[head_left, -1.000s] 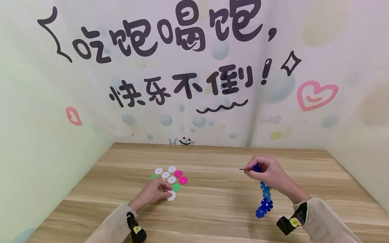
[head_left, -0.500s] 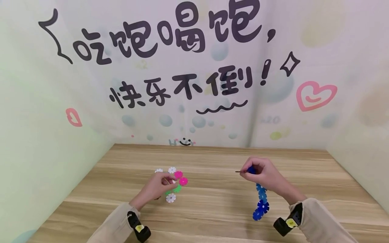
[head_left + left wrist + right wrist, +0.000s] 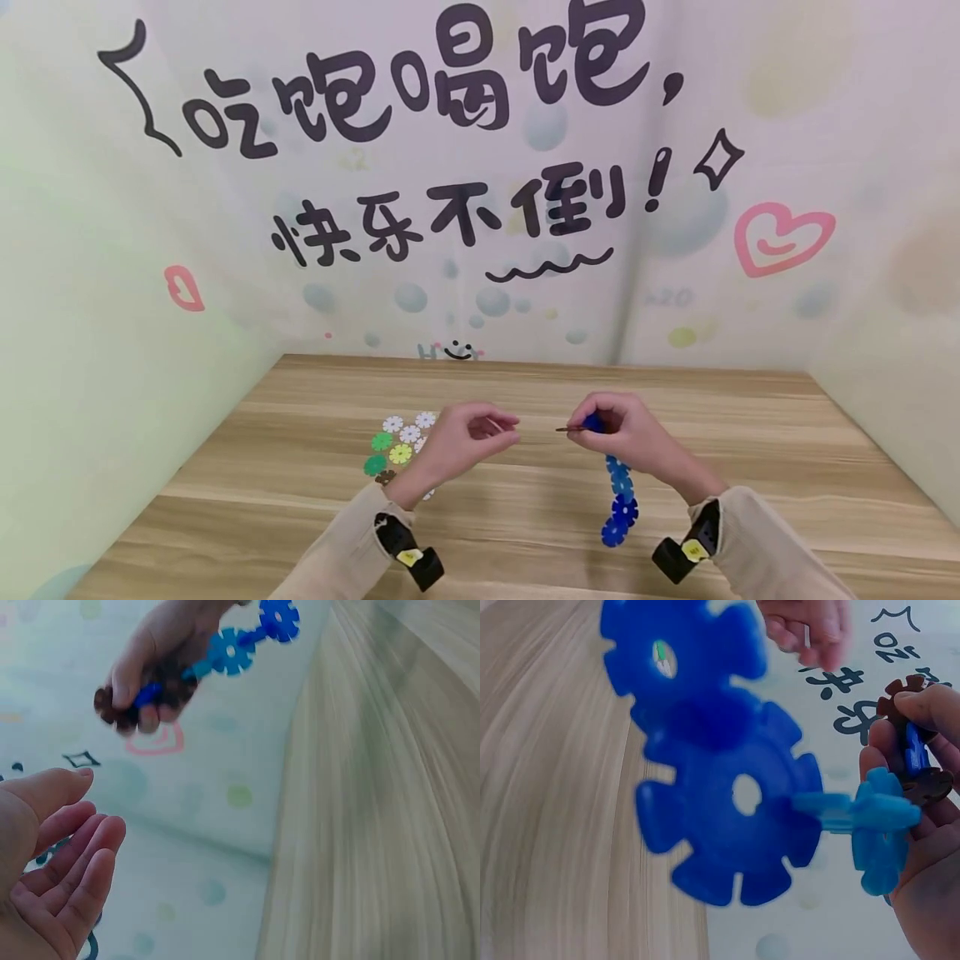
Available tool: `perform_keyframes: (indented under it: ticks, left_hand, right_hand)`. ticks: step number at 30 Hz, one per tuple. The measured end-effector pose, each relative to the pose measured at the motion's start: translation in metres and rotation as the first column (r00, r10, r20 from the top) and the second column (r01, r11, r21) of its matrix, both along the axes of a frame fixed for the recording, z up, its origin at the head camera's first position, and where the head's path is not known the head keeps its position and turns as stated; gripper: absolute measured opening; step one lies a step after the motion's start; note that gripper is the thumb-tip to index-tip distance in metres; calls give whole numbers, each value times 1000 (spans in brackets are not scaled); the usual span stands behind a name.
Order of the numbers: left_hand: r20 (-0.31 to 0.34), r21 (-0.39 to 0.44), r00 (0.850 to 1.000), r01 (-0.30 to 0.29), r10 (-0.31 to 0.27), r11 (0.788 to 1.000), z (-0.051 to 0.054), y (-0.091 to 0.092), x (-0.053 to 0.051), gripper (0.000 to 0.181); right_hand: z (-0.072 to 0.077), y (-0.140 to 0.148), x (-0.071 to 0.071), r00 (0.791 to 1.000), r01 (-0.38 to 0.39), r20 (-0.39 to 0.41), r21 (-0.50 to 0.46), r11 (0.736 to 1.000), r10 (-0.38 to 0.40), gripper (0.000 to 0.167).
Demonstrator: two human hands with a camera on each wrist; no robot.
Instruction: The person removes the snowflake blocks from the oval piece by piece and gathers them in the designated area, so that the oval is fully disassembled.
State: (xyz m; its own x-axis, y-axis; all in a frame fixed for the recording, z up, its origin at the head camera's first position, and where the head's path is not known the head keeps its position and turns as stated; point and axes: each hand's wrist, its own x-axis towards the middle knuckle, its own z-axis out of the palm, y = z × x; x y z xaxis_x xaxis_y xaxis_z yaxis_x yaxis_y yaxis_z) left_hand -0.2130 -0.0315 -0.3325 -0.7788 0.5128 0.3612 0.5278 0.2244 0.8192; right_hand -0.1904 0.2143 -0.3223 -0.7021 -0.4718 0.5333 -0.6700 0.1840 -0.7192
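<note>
My right hand (image 3: 630,429) grips one end of a chain of slotted plastic snowflake discs (image 3: 619,479) above the table. The chain hangs down in dark and light blue. A brown disc (image 3: 891,703) is pinched at the thumb, with a blue disc (image 3: 915,750) behind it; fingers hide part of that end. Close to the camera in the right wrist view are dark blue discs (image 3: 776,844) and a light blue one (image 3: 881,814). My left hand (image 3: 472,437) is left of the brown disc, apart from it, its fingers loosely bent with nothing visible between them (image 3: 64,862).
On the wooden table (image 3: 285,542), left of centre, lie loose discs: several white (image 3: 392,423), two green (image 3: 375,465), one yellow (image 3: 401,453) and one brown (image 3: 386,477). My left forearm covers part of them. A printed curtain (image 3: 525,308) closes the back.
My left hand has left the loose discs and moved right, towards the right hand. My right hand has shifted slightly left with the chain.
</note>
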Motion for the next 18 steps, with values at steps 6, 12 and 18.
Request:
perform_keyframes:
  ticks: [6, 12, 18]
  left_hand:
    - [10, 45, 997, 74, -75, 996, 25, 21, 19, 18]
    - [-42, 58, 994, 100, -97, 993, 36, 30, 26, 17]
    - [-94, 118, 988, 134, -124, 984, 19, 34, 15, 13]
  right_hand:
    - [1, -6, -1, 1000, -22, 4, 9, 1000, 22, 11]
    - [1, -9, -1, 1000, -20, 18, 10, 1000, 20, 9]
    - [2, -10, -2, 998, -26, 59, -4, 1000, 26, 10]
